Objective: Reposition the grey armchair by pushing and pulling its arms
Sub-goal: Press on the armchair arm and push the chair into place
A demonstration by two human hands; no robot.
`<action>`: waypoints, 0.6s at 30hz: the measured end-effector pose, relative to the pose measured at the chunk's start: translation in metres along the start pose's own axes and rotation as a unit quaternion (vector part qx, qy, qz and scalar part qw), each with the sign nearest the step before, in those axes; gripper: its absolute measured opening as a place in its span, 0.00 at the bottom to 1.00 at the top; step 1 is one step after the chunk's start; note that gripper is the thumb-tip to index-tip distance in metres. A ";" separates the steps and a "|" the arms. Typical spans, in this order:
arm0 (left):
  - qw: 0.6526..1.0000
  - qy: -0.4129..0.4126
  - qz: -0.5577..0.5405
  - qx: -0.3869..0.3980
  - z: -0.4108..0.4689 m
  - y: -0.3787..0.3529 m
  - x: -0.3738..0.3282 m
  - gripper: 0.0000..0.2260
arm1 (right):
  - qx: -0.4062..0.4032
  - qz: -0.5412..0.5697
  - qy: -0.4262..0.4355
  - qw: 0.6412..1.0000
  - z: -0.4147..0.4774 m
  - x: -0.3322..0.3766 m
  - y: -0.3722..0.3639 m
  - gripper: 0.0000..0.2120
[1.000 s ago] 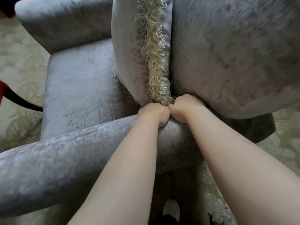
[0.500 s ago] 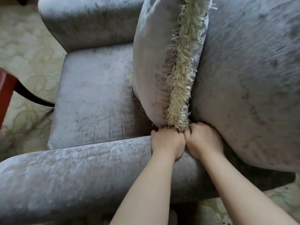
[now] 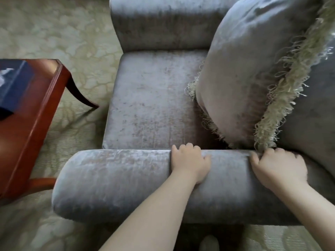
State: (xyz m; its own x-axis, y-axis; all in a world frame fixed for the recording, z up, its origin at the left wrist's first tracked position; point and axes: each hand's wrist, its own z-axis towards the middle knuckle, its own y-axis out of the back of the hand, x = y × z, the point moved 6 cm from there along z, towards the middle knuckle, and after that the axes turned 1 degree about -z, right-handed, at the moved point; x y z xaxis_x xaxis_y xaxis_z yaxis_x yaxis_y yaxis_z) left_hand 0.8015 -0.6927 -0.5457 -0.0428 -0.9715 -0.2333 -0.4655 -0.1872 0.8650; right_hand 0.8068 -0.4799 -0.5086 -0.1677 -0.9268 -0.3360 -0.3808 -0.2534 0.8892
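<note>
Hands set apart: left hand [image 3: 189, 163] and right hand [image 3: 278, 169] each grip the near arm [image 3: 112, 176] of the grey armchair [image 3: 177, 124]; its seat [image 3: 150, 95] lies at 12 o'clock from them

The left hand [image 3: 189, 163] and right hand [image 3: 277, 167] curl over the near arm [image 3: 117, 178], finger ends hidden behind its inner side. The armchair's backrest [image 3: 311, 109] and fringed cushion [image 3: 241, 73] run off the frame at upper right. The red worktop [image 3: 27, 127] and blurred blue box [image 3: 12, 84] are cut by the left edge; 1 pale shoe [image 3: 208, 243] by the bottom.
</note>
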 end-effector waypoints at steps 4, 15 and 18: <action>0.997 0.074 0.011 -0.011 -0.026 0.029 0.135 0.20 | -0.068 0.073 0.108 0.989 -0.054 0.134 0.055 0.15; 0.985 0.169 -0.018 -0.037 -0.060 0.045 0.299 0.18 | 0.035 0.243 0.256 0.935 -0.091 0.407 0.064 0.21; 0.989 0.133 -0.015 -0.061 -0.058 0.045 0.296 0.20 | 0.019 0.226 0.229 0.946 -0.090 0.402 0.063 0.24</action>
State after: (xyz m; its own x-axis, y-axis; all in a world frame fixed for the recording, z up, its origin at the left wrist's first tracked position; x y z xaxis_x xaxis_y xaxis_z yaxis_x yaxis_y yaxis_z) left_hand 0.8194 -0.9972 -0.5498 0.2109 -0.9662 -0.1484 -0.3515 -0.2166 0.9108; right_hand 0.7973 -0.8933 -0.5599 0.0877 -0.9631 0.2545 -0.3988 0.2002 0.8949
